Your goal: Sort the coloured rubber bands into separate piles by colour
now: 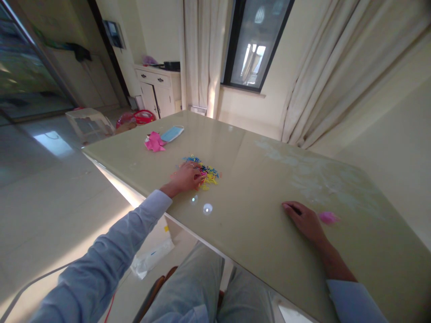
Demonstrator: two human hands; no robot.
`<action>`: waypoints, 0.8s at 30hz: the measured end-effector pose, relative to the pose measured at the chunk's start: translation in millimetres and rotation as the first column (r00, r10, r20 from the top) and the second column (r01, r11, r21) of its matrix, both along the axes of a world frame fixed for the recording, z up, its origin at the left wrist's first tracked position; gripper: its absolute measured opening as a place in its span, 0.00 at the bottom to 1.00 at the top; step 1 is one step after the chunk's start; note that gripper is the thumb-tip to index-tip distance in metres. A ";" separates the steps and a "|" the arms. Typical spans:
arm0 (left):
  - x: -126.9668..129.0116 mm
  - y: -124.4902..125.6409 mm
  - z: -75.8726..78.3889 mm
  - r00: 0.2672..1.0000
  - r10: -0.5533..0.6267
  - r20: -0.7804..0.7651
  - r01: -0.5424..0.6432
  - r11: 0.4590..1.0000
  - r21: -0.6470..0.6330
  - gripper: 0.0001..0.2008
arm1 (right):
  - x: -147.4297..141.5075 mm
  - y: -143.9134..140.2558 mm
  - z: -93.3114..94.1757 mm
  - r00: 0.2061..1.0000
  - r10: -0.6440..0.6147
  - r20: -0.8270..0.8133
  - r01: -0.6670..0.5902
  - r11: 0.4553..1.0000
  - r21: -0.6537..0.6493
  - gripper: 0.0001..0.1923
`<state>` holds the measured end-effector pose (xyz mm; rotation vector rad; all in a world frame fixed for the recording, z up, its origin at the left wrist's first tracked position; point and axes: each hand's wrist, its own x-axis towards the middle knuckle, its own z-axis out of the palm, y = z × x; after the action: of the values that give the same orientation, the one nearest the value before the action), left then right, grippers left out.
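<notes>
My left hand [186, 177] reaches across the table onto a loose pile of small, thin pieces [210, 174] in blue, yellow, pink and orange. They are too small for me to name. Its thumb and fingers are drawn together at the near side of the pile, and whatever is between them is hidden. On the right, my right hand [305, 220] rests on the tabletop, fingers curled in and thumb close to the forefinger, with nothing visible in it. Just beyond its wrist lies a small pink-purple bunch [328, 218], apart from the hand.
A crumpled pink piece [155, 141] and a blue face mask [172, 133] lie toward the far left of the glossy table [242, 242]. A whitish smear [316, 179] marks its right side. A plastic stool [89, 123] and a white cabinet [161, 92] stand beyond.
</notes>
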<state>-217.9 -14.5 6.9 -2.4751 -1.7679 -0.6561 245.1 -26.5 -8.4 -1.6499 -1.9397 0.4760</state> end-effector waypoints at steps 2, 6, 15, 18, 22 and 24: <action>-1.0 0.6 -0.7 1.000 0.002 0.018 -0.003 1.000 0.027 0.16 | 0.0 -0.3 0.3 1.000 0.004 0.001 -0.004 1.000 -0.002 0.23; -3.3 2.8 -1.1 0.999 -0.018 0.049 0.015 0.997 0.070 0.15 | 1.3 0.2 -1.1 1.000 0.009 0.003 -0.009 1.000 0.009 0.23; 36.1 -16.9 11.7 0.870 -0.073 0.487 0.017 0.993 0.117 0.13 | 3.0 2.0 -5.0 0.998 0.055 0.011 -0.056 0.997 0.055 0.21; 68.8 -29.5 18.0 0.757 -0.082 0.648 0.041 0.996 0.078 0.15 | 2.5 2.1 -5.7 0.997 0.075 0.002 -0.075 0.995 0.065 0.19; 116.6 -42.8 27.6 0.592 -0.094 0.800 0.153 0.988 0.003 0.16 | 0.6 1.4 -6.8 0.995 0.100 0.007 -0.101 0.990 0.096 0.16; 140.6 -47.1 32.2 0.513 -0.104 0.852 0.237 0.971 -0.024 0.17 | -1.5 -0.2 -6.4 0.993 0.112 0.032 -0.114 0.988 0.101 0.14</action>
<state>-77.4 -61.6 39.0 -2.6219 -1.7739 -2.1543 243.6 -26.7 -14.8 -1.4948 -2.0495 0.3928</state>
